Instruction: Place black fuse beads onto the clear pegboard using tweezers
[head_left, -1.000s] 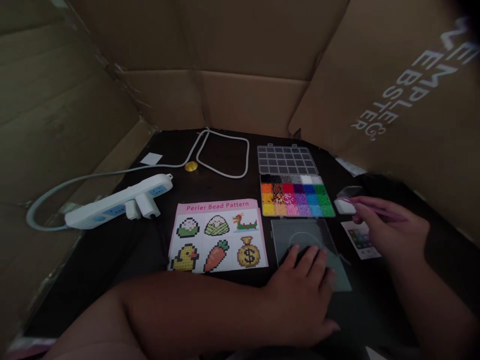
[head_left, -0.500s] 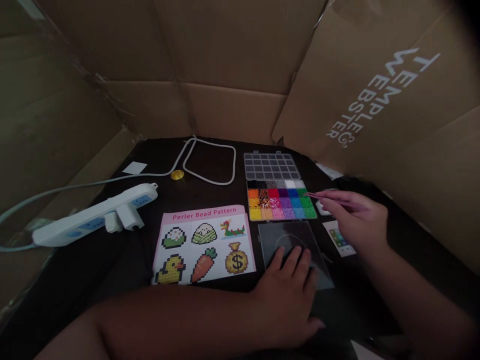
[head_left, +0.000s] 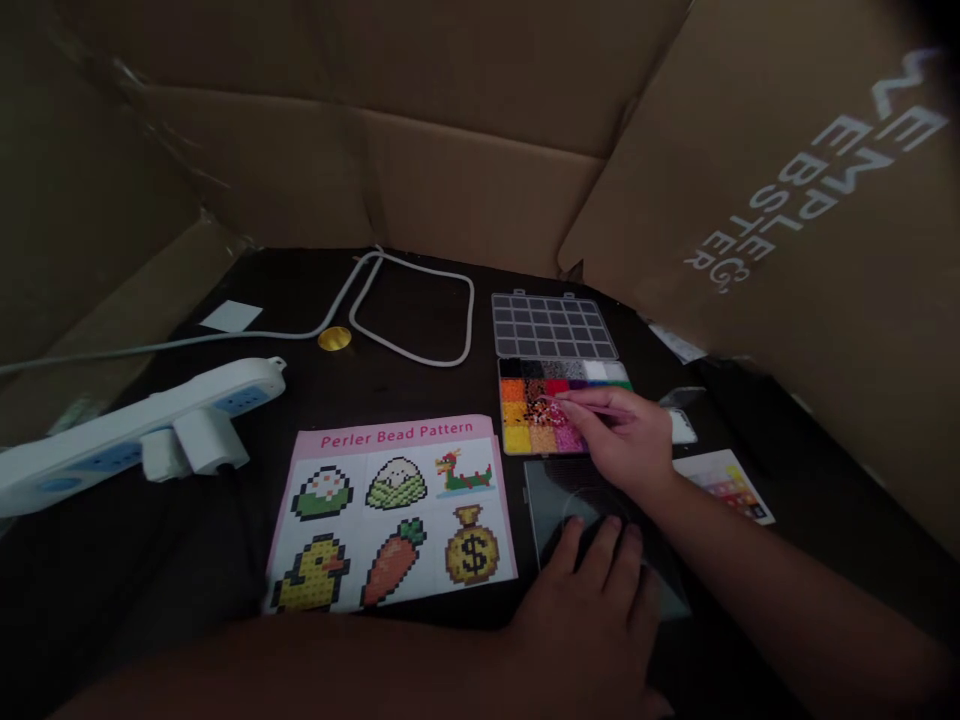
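Note:
My right hand (head_left: 626,435) is closed around a pair of pink tweezers (head_left: 592,406). Their tips are over the mixed beads near the middle of the sorted bead box (head_left: 516,436), whose right side is partly behind the hand. Its clear lid (head_left: 555,326) is folded back behind it. My left hand (head_left: 589,605) lies flat with fingers spread on a clear square pegboard (head_left: 551,505) in front of the box. Left of the board lies a pink-edged Perler bead pattern sheet (head_left: 405,430) with a duck, a carrot, a money bag and other pictures.
A white power strip (head_left: 217,385) with plugs and a looped white cable (head_left: 471,320) are on the left and back. A gold disc (head_left: 334,339) and white paper (head_left: 232,316) lie there too. A printed card (head_left: 724,480) sits at right. Cardboard walls (head_left: 465,190) enclose the table.
My right hand has moved left with the tweezers, from the green beads to the mixed beads mid-box. The left hand stays on the pegboard. The camera view has shifted.

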